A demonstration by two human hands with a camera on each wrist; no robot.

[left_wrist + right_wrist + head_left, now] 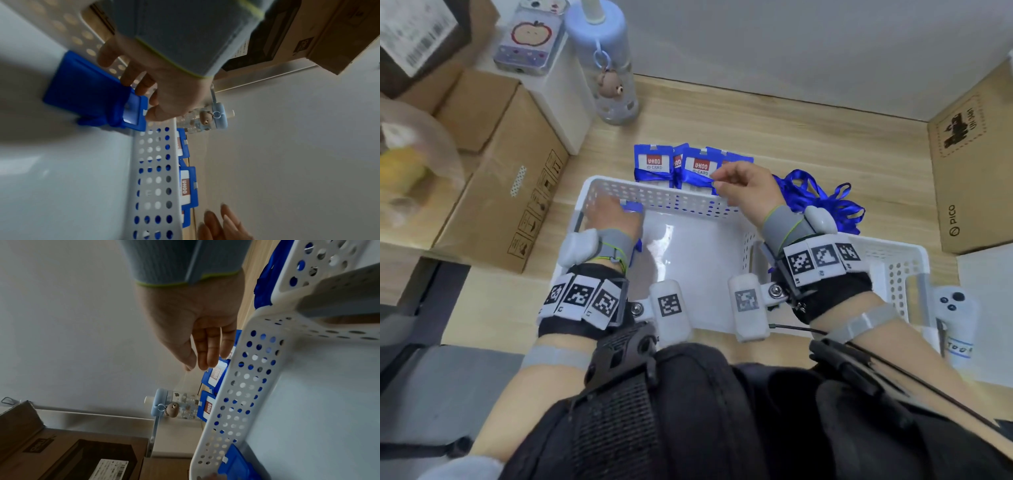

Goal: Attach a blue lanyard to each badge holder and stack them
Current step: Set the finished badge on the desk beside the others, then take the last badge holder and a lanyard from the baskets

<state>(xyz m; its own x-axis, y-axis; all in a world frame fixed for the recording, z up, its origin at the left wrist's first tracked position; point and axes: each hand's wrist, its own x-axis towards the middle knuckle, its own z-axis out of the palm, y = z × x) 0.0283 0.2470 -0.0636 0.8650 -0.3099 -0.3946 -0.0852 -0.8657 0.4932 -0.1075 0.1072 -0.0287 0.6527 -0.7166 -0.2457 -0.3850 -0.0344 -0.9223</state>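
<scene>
Both forearms reach forward, wrists strapped in grey bands. The left hand [613, 214] is lower, palm down, fingers [144, 87] bent with their tips on a blue badge holder [86, 91], thumb spread apart. The right hand [744, 188] is raised, fingers nearly straight, thumb tip meeting the forefinger; whether it pinches anything is unclear.

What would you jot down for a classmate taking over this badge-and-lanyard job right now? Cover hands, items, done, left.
Left hand: fingertips on a lanyard-wrapped badge holder in the far-left corner of the white basket; grip unclear.
Right hand: open, hovering by the wrapped badge holders standing behind the basket.
Loose lanyards: heaped on the table, right of them.
Done: one holder in the basket.
Left: probably stack the rest on it.
</scene>
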